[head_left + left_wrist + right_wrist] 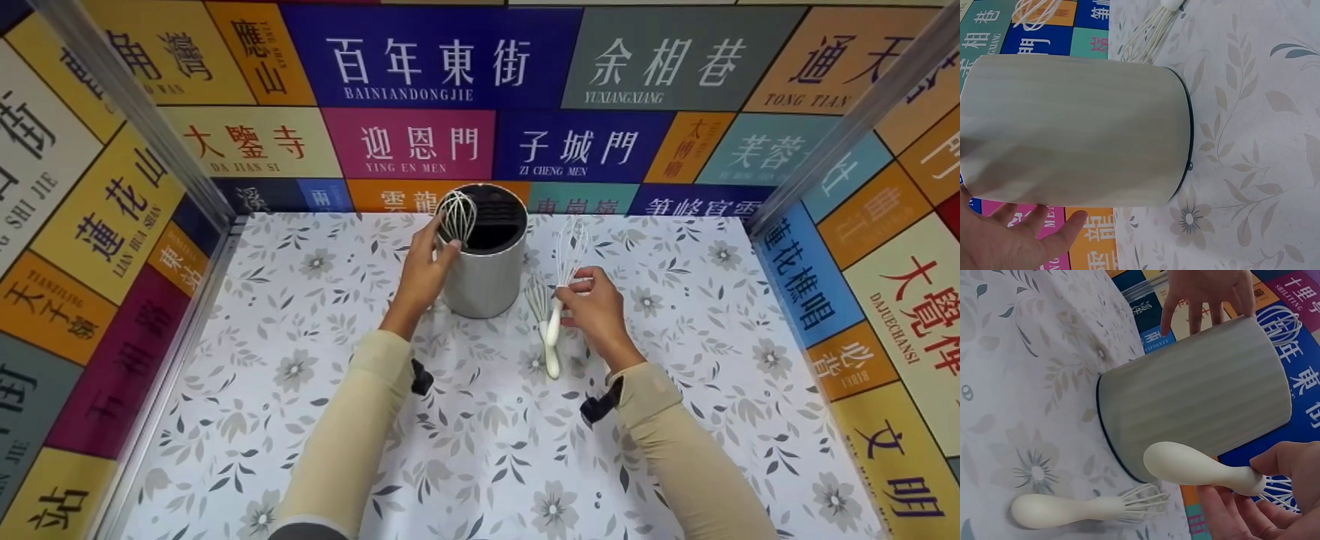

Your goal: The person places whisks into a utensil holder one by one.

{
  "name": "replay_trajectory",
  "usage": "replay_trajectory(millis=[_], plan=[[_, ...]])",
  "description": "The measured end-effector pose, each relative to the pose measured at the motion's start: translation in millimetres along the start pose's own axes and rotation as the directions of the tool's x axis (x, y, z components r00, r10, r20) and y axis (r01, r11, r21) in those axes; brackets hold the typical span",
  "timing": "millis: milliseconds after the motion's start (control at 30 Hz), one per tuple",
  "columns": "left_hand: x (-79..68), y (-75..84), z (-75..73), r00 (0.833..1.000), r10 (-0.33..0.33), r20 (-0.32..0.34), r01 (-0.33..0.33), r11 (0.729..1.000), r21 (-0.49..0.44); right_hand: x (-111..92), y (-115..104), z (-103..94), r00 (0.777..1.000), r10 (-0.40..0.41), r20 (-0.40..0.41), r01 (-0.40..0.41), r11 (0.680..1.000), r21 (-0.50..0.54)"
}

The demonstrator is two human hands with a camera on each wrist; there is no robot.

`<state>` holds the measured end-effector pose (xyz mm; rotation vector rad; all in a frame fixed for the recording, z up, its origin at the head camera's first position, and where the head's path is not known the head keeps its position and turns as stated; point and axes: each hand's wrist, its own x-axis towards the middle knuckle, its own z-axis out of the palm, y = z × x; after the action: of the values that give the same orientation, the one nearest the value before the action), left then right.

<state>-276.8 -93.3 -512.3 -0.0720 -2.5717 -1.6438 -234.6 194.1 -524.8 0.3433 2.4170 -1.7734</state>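
My left hand (426, 262) is at the left rim of a grey cylindrical utensil holder (484, 281). Its thumb and index finger pinch the wires of a whisk (457, 210) whose head sticks up over the rim; its lower part is hidden. The other fingers (1195, 318) stretch down beside the wall. My right hand (596, 304) grips a second, cream-handled whisk (1202, 467) near the join of handle and wires, wire head away from me. Below it, a third whisk (1067, 509) lies on the table, its wires (1151, 34) close to the holder's base.
The holder has a black slotted insert (499, 206) inside its top. Flower-patterned covering spreads over the table (300, 420). Colourful panels with Chinese signs (420, 60) close off the back and both sides, with clear corner posts (832, 120).
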Motion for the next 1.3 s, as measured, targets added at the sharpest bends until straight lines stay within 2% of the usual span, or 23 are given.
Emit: replay_trajectory(millis=[367, 600, 1067, 1300], plan=[[-0.3, -0.2, 1.0, 1.0, 0.012, -0.004, -0.012, 1.0, 0.0, 3, -29, 2.1, 0.994, -0.104, -0.017, 0.104, 0.995, 0.01], [0.3, -2.3, 0.2, 0.999, 0.038, -0.005, -0.038, 0.999, -0.018, 1, -58, 9.6, 0.981, -0.191, -0.025, 0.191, 0.981, 0.024], [1.6, -3.1, 0.7, 0.999, 0.047, -0.021, -0.047, 0.999, -0.014, 3, -107, 31.1, 0.948, -0.314, -0.056, 0.318, 0.942, 0.109], [0.8, -3.9, 1.1, 0.999, 0.046, -0.019, -0.046, 0.999, -0.012, 7, -129, 41.9, 0.918, -0.387, -0.086, 0.395, 0.912, 0.11]])
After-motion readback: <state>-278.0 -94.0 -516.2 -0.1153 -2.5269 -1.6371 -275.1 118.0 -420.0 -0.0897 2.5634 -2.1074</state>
